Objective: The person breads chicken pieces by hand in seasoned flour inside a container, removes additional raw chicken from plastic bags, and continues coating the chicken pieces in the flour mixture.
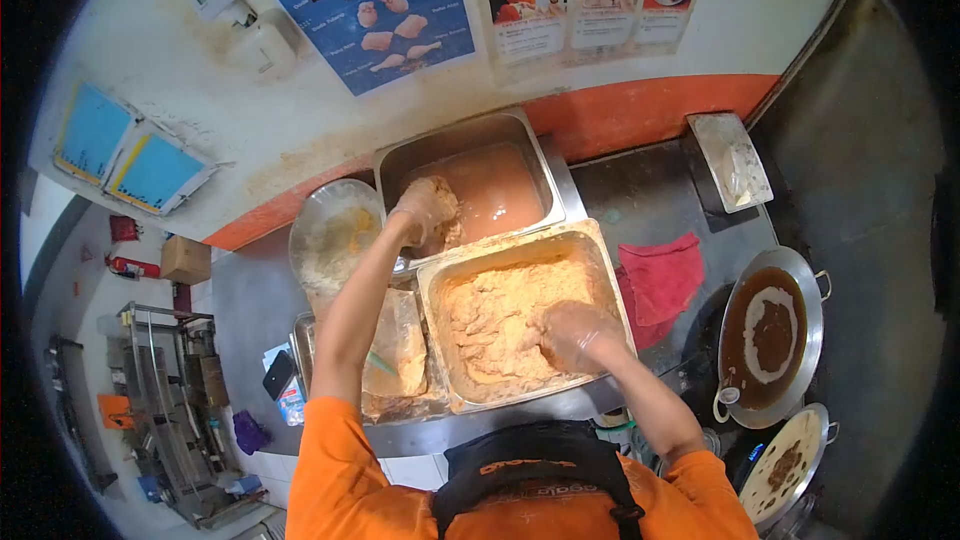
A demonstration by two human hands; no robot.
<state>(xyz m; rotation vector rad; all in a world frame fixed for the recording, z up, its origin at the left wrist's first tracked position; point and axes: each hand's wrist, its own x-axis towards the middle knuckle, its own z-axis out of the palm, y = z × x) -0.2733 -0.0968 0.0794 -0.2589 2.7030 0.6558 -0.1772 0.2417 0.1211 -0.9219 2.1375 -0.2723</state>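
My left hand (428, 212), in a clear glove, is closed around a piece of coated food (449, 220) over the left side of a metal pan of brownish liquid (495, 180). Directly below stands a second metal pan (607, 285) filled with clumpy orange-beige flour coating (490, 315). My right hand (575, 333), also gloved, is down in the coating at that pan's right side; its fingertips are buried or blurred. To the left are a round bowl (335, 230) with pale powder and a tray (400, 340) with a plastic bag in it.
A red cloth (660, 285) lies right of the coating pan. Farther right are a wok of dark oil (770, 335) and a second pan (790, 465) with pale foam. A metal box (730, 162) stands at the back right. A phone (279, 375) lies at the left edge.
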